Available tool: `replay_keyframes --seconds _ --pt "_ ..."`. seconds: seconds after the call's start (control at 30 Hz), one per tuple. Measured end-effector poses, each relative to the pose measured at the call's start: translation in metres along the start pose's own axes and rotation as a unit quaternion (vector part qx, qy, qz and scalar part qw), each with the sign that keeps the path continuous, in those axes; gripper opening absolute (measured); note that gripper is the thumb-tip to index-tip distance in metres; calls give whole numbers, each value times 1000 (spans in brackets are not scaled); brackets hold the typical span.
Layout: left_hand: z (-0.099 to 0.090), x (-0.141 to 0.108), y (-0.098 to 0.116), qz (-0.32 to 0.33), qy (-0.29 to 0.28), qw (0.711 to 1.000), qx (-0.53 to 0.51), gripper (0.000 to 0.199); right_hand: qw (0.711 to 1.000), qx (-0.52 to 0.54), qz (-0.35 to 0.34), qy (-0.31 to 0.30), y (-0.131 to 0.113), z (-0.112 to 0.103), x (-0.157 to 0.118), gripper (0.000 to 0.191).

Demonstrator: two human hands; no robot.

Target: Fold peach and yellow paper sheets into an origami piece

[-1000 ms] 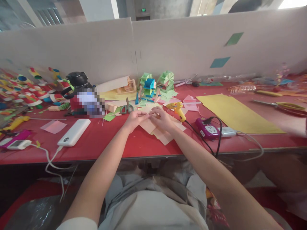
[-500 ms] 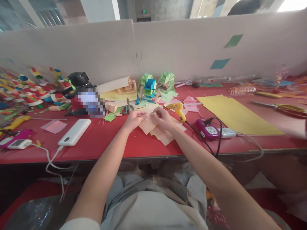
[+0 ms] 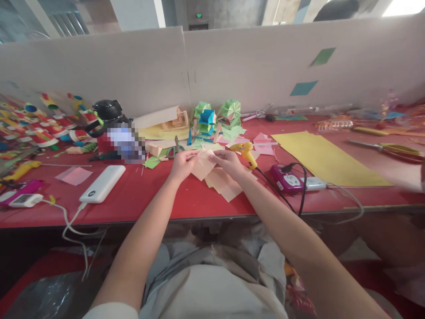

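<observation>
A square sheet of pale peach paper (image 3: 202, 165) is held between my two hands, low over the table. My left hand (image 3: 184, 164) pinches its left edge, and my right hand (image 3: 227, 161) grips the right side with thumb and fingers. More peach sheets (image 3: 227, 186) lie loosely stacked just under and right of it. Beyond my left hand are scissors with grey-green handles (image 3: 175, 151). A yellow hot glue gun (image 3: 246, 153) rests right of my right hand. Folded green paper shapes (image 3: 230, 112) and a blue one (image 3: 207, 117) stand behind.
A purple power strip (image 3: 288, 179) with cables and a large yellow sheet (image 3: 328, 157) lie to the right. On the left are a white power bank (image 3: 102, 184), a pink paper square (image 3: 73, 175) and several colourful paper crafts (image 3: 46, 128). A white partition (image 3: 252, 66) borders the back.
My hands have moved slightly apart, and the peach sheet between them shows more fully and is lifted a little. The sheets beneath and the tools stay put.
</observation>
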State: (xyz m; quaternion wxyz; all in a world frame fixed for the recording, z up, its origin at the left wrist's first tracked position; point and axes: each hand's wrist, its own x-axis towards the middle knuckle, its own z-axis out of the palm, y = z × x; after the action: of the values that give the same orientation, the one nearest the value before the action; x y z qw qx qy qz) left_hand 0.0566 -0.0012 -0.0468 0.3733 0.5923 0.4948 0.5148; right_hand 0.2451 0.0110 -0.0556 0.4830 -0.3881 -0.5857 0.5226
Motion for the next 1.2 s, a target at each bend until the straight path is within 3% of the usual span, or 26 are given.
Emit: replay_keyframes --seconds 0.37,0.5,0.7,0.9,1.2 --pt "0 2 -1 -18 8 1000 4 30 999 5 -19 42 3 2 3 46" --pt "0 0 2 -34 -14 999 -5 32 999 -11 -29 36 5 1 3 46" --pt "3 -4 3 -40 -90 994 -50 48 998 -46 -44 16 5 1 2 46" --pt "1 -3 1 -51 -62 996 -39 46 999 -20 -34 10 3 3 2 47" --pt "-2 -2 5 4 -28 999 25 36 998 -56 -26 -1 6 1 4 52"
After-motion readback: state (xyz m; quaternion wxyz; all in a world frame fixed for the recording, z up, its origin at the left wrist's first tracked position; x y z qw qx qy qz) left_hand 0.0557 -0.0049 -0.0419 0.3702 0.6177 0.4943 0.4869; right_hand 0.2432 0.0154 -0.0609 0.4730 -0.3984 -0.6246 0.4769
